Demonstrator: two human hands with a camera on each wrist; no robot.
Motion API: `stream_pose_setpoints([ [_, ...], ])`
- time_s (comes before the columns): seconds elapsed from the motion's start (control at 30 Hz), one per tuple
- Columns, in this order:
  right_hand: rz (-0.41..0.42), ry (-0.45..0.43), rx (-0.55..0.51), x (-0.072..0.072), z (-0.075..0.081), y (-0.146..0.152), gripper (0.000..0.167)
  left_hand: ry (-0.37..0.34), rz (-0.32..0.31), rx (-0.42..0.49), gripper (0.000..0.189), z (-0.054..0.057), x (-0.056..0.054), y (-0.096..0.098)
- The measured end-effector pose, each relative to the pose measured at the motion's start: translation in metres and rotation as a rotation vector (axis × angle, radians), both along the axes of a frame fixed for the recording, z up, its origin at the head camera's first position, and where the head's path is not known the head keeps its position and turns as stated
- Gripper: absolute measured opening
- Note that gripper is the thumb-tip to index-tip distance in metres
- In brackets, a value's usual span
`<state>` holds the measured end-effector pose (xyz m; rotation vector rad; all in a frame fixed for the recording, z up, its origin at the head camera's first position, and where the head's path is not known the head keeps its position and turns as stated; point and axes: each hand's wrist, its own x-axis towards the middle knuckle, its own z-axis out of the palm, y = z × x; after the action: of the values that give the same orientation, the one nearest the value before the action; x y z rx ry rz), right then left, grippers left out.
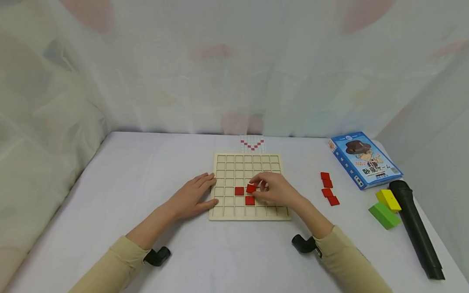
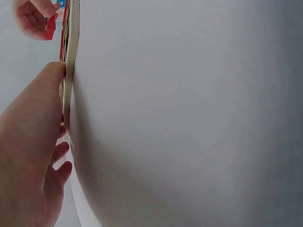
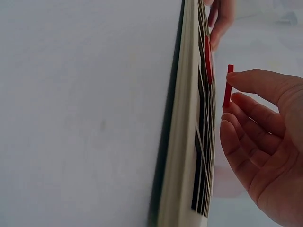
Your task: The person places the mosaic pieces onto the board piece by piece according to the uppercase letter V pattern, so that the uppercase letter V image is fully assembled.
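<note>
A pale wooden grid board (image 1: 224, 211) lies on the white table. Two red square tiles sit in its cells, one left tile (image 1: 239, 191) and one lower tile (image 1: 249, 201). Between thumb and fingers my right hand (image 1: 273, 187) pinches another red tile (image 1: 251, 188) just above the board; the right wrist view shows this held tile (image 3: 228, 86) edge-on, apart from the grid. My left hand (image 1: 191, 195) rests with fingers spread at the board's left edge, its thumb (image 2: 53, 73) touching the rim in the left wrist view.
Behind the board lies a pattern card (image 1: 252, 144) with red squares in a V. Several loose red tiles (image 1: 327, 192) lie to the right. Farther right are a blue game box (image 1: 365, 161), a yellow block (image 1: 388, 199), a green block (image 1: 384, 215) and a black microphone (image 1: 417, 233).
</note>
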<state>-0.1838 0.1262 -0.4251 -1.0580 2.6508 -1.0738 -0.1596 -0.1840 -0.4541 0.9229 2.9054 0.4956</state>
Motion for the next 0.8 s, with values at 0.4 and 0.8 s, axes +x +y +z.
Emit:
stream_pose_setpoints([
  [0.4,-0.087,-0.105,0.027,-0.01,-0.003,-0.035,0.026,-0.008,0.006,0.007,0.073,-0.001,0.001,0.0],
  [0.8,-0.149,-0.123,0.034,-0.021,-0.009,-0.062,0.023,0.002,0.005,0.013,0.071,0.0,0.001,0.0],
])
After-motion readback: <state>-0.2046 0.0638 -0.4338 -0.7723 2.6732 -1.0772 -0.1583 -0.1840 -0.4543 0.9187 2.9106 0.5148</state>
